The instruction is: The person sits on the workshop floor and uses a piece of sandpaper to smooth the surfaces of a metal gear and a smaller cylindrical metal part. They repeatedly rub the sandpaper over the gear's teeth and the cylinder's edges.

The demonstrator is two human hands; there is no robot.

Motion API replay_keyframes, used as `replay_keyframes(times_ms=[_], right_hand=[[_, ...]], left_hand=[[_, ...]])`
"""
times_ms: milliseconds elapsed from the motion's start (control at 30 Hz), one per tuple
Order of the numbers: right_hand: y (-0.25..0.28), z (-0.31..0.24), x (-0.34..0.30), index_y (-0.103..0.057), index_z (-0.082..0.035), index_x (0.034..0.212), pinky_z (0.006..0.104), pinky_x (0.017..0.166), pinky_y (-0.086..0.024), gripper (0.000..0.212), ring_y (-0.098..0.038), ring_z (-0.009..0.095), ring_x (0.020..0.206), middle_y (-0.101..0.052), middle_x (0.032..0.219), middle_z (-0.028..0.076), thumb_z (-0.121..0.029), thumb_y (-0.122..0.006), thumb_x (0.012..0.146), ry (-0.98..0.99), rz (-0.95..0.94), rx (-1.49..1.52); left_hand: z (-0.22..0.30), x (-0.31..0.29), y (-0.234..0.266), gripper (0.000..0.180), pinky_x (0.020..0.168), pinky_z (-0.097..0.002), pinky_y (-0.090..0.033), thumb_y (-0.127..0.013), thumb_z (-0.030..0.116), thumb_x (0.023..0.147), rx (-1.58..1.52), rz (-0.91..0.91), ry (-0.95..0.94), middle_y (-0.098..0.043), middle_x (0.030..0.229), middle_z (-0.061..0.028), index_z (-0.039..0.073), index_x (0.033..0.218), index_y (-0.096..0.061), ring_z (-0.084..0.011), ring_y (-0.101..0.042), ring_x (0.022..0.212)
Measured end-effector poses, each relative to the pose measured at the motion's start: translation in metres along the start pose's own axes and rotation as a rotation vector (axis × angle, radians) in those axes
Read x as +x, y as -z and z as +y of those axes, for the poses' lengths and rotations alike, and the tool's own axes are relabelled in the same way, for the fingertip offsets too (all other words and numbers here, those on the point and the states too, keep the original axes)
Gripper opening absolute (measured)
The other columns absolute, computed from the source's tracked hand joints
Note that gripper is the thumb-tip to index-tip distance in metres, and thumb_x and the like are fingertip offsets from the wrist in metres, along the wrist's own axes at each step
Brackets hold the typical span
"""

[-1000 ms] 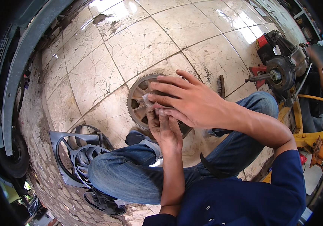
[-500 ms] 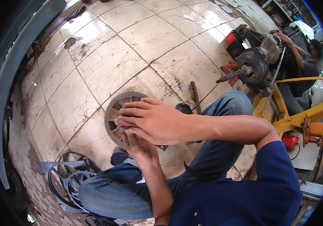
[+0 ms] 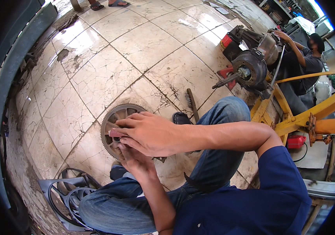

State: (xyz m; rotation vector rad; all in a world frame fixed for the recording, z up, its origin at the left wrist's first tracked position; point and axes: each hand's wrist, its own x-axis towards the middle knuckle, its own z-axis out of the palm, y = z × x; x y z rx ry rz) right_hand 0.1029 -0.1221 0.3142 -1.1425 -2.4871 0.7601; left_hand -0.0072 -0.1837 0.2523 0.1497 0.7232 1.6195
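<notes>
My right hand (image 3: 148, 133) reaches across from the right, its fingers closed on a small reddish-brown strip that looks like folded sandpaper (image 3: 115, 133). Just below it, my left hand (image 3: 138, 164) is palm up, its fingers bent up under the right hand. Those fingertips are partly covered, and whatever they pinch is hidden. Both hands are over a grey toothed flywheel (image 3: 122, 113) with spokes, which lies flat on the tiled floor. My hands cover its lower right part.
A wire brush (image 3: 193, 103) lies beyond my right knee. At the right stands an axle assembly with a drum (image 3: 249, 66) near a yellow frame (image 3: 282, 121), with another person (image 3: 306, 58) at it. A fan shroud (image 3: 71, 196) is at lower left; sandalled feet (image 3: 108, 4) show at the far edge.
The reddish strip shows more clearly, and my right fingers have shifted a little on it. The whole view has swung slightly, bringing the sandalled feet in at the top.
</notes>
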Motion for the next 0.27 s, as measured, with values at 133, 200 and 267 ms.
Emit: replay_keyframes(times_ms=[133,200,267], right_hand=[[0.005,-0.005,0.002,-0.056,-0.007,0.139,0.0442,0.101,-0.047,0.043,-0.057,0.036,0.121,-0.058,0.137,0.019,-0.030,-0.043,0.106,-0.049,-0.048,-0.080],[0.006,0.002,0.009,-0.056,-0.006,0.139,0.0442,0.102,-0.047,0.044,-0.057,0.036,0.122,-0.057,0.138,0.020,-0.031,-0.042,0.106,-0.003,-0.127,-0.122],[0.002,0.006,0.015,-0.056,-0.006,0.139,0.0442,0.103,-0.047,0.044,-0.057,0.036,0.122,-0.057,0.139,0.021,-0.031,-0.042,0.106,0.036,-0.165,-0.130]], left_hand=[[-0.008,-0.004,-0.009,0.048,0.116,-0.0436,-0.038,-0.049,0.017,0.107,0.162,0.051,-0.122,-0.041,0.153,-0.0149,0.005,0.151,-0.035,-0.0283,-0.044,0.139],[-0.018,-0.002,0.002,0.046,0.115,-0.0439,-0.039,-0.055,0.014,0.105,0.205,0.072,-0.163,-0.042,0.152,-0.0147,0.005,0.147,-0.040,-0.0275,-0.045,0.138],[-0.014,0.009,0.028,0.050,0.115,-0.0425,-0.039,-0.057,0.012,0.104,0.133,0.015,-0.159,-0.042,0.154,-0.0117,0.006,0.149,-0.037,-0.0261,-0.044,0.139]])
